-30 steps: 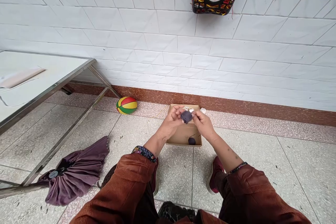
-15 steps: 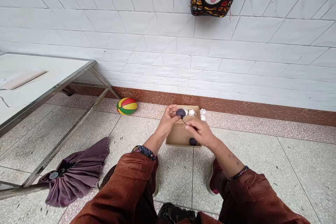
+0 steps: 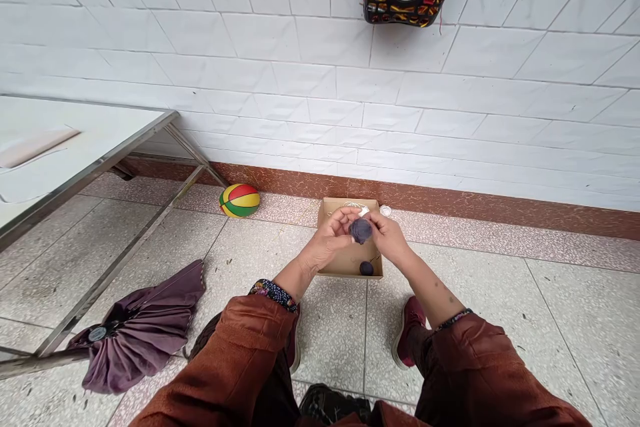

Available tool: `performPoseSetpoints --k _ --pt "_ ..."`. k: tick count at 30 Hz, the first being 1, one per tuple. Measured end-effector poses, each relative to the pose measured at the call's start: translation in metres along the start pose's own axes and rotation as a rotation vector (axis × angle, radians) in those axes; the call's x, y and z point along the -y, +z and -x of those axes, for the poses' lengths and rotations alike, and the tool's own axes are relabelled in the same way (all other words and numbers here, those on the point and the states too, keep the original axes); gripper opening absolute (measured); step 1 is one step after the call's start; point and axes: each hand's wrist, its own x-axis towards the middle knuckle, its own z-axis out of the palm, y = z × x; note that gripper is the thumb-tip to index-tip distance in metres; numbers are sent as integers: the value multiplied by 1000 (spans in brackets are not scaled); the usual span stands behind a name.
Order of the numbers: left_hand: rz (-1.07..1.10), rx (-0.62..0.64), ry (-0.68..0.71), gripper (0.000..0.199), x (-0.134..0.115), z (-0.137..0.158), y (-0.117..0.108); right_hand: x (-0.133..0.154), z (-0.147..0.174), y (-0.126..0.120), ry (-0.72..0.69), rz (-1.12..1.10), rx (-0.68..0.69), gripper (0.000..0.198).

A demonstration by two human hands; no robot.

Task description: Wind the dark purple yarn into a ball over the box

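Observation:
A dark grey-purple ball of yarn (image 3: pixel 361 231) is held over an open cardboard box (image 3: pixel 343 265) on the floor. My left hand (image 3: pixel 330 235) grips it from the left, fingers curled over the top and thumb below. On the ball's right side, my right hand (image 3: pixel 391 240) has its fingers pinched together against the yarn; the strand between those fingertips is hidden. A second dark ball of yarn (image 3: pixel 367 268) lies in the near right corner of the box. White yarn (image 3: pixel 363 211) shows at the back, partly covered by my hands.
Beside the box sits a white ball (image 3: pixel 385 211). A striped toy ball (image 3: pixel 240 201) rests near the wall. To the left stand a metal-framed table (image 3: pixel 125 125) and a folded purple umbrella (image 3: pixel 145 333). A black basket (image 3: pixel 373 13) hangs on the tiled wall.
My right hand has come from below the ball, where it held a strand, up to the ball's right side. The ball and my left hand have shifted slightly right and down.

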Motion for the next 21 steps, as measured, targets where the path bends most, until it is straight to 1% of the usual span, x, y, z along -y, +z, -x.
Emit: performPoseSetpoints --k 3,5,9,11,13,14,16,19,21 --pt "27 -144 16 43 1 -2 -5 1 4 10 -54 62 73 17" --pt "15 -227 7 40 2 -4 -10 7 6 12 -114 70 117 19" --pt "-154 -345 -5 40 5 -7 -20 25 10 5 -214 10 196 24" --pt "-253 -363 1 41 5 -7 -22 31 10 -3 -227 -35 177 24" --pt "-323 -339 12 46 5 -6 -21 34 9 -11 -212 -82 122 23" --pt "-346 -304 14 50 5 -5 -19 34 8 -15 -205 -104 90 23" --pt "-369 -189 3 59 4 -3 -15 30 4 -20 -195 -139 24 22" --pt "-288 -1 -3 67 2 0 -9 21 -2 -21 -152 -147 -63 22" --pt "-187 61 2 64 0 1 -6 15 -4 -17 -102 -135 -84 23"
